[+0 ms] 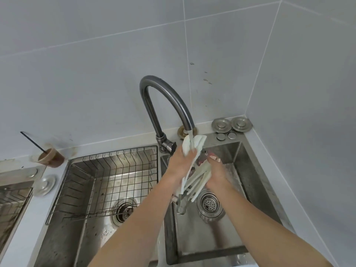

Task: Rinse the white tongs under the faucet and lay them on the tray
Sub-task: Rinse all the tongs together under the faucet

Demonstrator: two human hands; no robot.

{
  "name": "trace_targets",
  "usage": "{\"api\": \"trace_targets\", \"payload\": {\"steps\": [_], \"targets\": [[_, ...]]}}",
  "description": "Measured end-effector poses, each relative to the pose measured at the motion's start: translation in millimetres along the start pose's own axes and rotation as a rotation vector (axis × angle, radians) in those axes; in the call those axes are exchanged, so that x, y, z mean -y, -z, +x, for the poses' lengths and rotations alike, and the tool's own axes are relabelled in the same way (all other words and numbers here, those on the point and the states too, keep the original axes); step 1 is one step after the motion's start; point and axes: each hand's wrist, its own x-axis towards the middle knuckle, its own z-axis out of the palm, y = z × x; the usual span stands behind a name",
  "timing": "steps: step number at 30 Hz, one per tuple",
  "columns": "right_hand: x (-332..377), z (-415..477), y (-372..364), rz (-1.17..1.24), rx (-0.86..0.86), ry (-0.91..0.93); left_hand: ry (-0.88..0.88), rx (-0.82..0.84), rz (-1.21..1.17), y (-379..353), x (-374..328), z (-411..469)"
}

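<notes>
Under faucet (165, 105): tongs (192, 166) slant near-to-far; left hand (179, 160) grip closed on them, right hand (215, 172) closed alongside; tray lies left.

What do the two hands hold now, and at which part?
Both hold the white tongs. The left hand grips just below the tips, under the faucet stream; the right hand grips the arms lower down.

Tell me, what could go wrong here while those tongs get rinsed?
Wet hands may slip: the left hand and right hand both hold the white tongs under the faucet stream, so a loose grip could drop them toward the drain. Water hitting the wide tong heads may also splash over the sink rim.
</notes>
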Motion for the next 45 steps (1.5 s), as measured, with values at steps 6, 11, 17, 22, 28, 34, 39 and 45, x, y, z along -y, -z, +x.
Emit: {"api": "trace_targets", "payload": {"steps": [6, 11, 17, 22, 28, 34, 39, 45], "targets": [[-11.3, -2.4, -29.3, -0.404, 0.029, 0.059, 0.109, -0.268, -0.303, 11.3, 36.3, -22.2], [-15.6, -8.0, -40.4, -0.666, 0.089, -0.049, 0.269, -0.264, -0.533, 12.4, 52.9, -31.3], [-10.9, -12.6, -32.1, -0.798, 0.010, 0.104, 0.222, -0.103, -0.498, -2.4, 60.6, -34.4], [4.4, -12.0, -17.3, -0.868, -0.048, 0.255, 0.094, -0.089, -0.466, -19.5, 57.4, -32.4], [29.6, -16.0, 2.8, -0.785, -0.085, 0.288, -0.002, -0.085, -0.535, -43.0, 46.0, -28.0], [40.6, -22.6, 16.4, -0.681, -0.236, 0.423, -0.037, -0.182, -0.435, -57.1, 41.8, -20.3], [37.6, -25.9, 22.1, -0.661, -0.297, 0.408, -0.001, -0.165, -0.211, -56.2, 37.7, -10.3], [32.7, -29.6, 27.8, -0.588, -0.204, 0.333, 0.071, -0.122, -0.104, -45.0, 35.2, 5.5]]}}
